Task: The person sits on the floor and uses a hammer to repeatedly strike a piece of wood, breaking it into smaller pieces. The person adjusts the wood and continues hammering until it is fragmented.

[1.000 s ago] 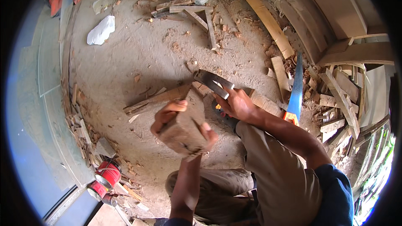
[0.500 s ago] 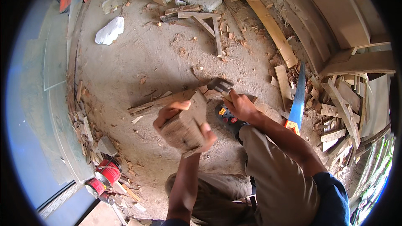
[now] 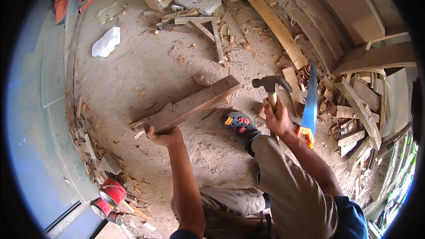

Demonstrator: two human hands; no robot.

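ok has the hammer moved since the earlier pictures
Yes: the hammer in the right hand has moved to the right, its head now nearer the blue-bladed saw in the view.

Beam (image 3: pixel 195 102) left of hammer (image 3: pixel 271 85); saw (image 3: pixel 311 102) right of hammer; shoe (image 3: pixel 241 128) between beam and saw

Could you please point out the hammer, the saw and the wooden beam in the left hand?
Hammer (image 3: pixel 268 82), head view: on its dark metal head.
Saw (image 3: pixel 311 106), head view: on its blade.
Wooden beam (image 3: pixel 195 102), head view: on its upper face.
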